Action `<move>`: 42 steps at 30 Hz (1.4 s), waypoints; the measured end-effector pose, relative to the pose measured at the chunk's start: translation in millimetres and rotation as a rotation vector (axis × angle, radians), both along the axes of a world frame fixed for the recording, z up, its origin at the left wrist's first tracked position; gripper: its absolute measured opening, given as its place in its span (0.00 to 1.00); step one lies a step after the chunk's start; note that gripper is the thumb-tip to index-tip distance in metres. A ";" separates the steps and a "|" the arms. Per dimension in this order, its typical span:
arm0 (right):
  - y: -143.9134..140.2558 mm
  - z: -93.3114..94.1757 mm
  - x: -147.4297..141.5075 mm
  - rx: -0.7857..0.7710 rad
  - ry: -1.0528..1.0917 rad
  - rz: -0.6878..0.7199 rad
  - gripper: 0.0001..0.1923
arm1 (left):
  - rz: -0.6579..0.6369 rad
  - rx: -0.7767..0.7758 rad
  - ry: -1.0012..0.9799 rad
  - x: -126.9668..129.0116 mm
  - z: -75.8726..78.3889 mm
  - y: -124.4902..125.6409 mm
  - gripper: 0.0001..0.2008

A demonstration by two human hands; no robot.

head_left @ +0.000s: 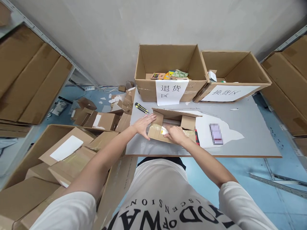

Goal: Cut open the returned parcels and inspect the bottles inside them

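A small cardboard box (188, 123) lies on the grey table with its top flaps opened out and clear tape on the near flap. My left hand (145, 124) is spread against the box's left side, thumb and fingers apart. With fingers curled, my right hand (176, 134) grips the near flap, beside a small white and yellow label (164, 130). Its fingertips are partly hidden, and so is most of the box's inside. A black and yellow box cutter (141, 108) rests just beyond my left hand.
Two large cartons, the left carton (144, 91) and the right carton (260, 85), stand at the table's back with goods inside. A phone-shaped blurred item (216, 134) lies right on white paper (232, 134). Left of the table, a big carton (51, 127) holds several boxes.
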State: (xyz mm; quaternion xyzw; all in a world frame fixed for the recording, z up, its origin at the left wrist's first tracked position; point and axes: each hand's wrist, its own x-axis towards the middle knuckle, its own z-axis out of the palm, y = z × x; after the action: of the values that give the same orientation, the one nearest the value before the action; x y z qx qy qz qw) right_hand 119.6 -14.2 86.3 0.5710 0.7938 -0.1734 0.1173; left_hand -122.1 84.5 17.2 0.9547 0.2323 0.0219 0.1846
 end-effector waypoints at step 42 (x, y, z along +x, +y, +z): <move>50.9 -25.8 -68.7 0.021 0.229 -0.048 0.18 | 0.030 -0.087 -0.199 1.4 -23.2 0.7 0.67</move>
State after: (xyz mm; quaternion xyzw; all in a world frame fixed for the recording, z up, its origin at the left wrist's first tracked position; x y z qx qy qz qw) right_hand 51.0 36.7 60.5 0.5674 0.7899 -0.2319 0.0159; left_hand -120.7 85.2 -6.0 0.9353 0.2280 0.1094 0.2476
